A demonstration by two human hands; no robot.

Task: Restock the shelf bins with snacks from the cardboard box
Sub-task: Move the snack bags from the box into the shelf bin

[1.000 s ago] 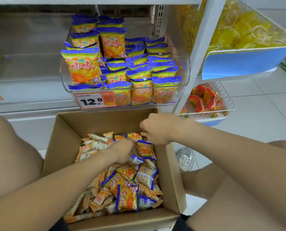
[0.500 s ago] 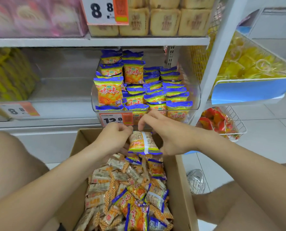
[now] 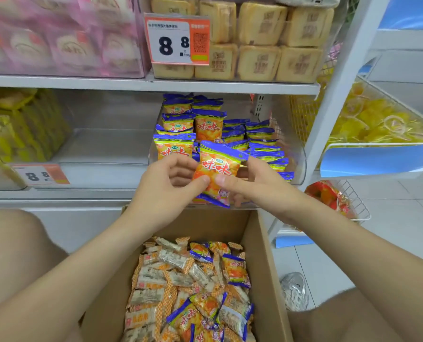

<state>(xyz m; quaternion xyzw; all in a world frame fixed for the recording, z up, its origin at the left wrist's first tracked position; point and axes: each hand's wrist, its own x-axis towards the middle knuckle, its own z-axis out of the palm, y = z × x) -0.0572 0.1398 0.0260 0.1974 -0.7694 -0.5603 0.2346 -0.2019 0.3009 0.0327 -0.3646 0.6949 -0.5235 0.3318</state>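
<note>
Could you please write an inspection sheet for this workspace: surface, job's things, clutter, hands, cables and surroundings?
Surface: white shelf; tiled floor at right.
Job's things: snack packet held before the clear shelf bin of like packets; open cardboard box below, holding mixed packets.
Clutter: pale object on the floor right of the box, unclear what.
Grippers: left hand and right hand both pinch the snack packet.
Cables: nothing seen.
Surroundings: price tag reading 8.8 and tan packs above; wire basket of red packets at right.
</note>
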